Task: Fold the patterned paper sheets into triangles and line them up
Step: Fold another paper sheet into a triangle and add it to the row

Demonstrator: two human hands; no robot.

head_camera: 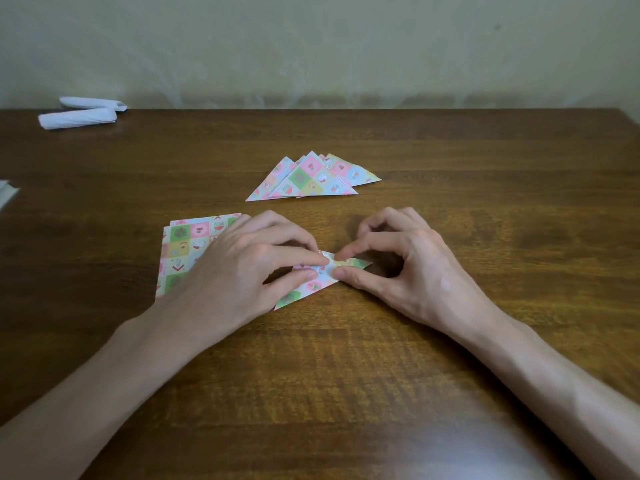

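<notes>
Patterned paper sheets wait in an unfolded stack (187, 251) at 9 o'clock from the work, its right part hidden under my left hand (242, 268). That hand lies flat, fingers nearly straight, index tip and thumb pressing the half-folded sheet (317, 285) onto the table (346, 375); it grasps nothing. The half-folded sheet lies between my 2 hands, with 1 point aimed at 3 o'clock and another at 7 o'clock. My right hand (408, 268) pinches it near the 3 o'clock point between index tip and thumb, the other fingers curled clear of the wood. To crease well, I judge the left fingers should anchor the layers so they cannot slip. Once the edges meet, the right thumb should run outward along the fold, pressing firmly enough to set it flat. The finished triangles (311, 178) overlap in a loose fan at 12 o'clock, apart from my hands, more heaped than lined up. The table is dark grained wood, likely smooth enough for paper to slide. 2 white rolled bundles (79, 116) sit far off at 10 o'clock, near a plain pale wall (346, 46).
</notes>
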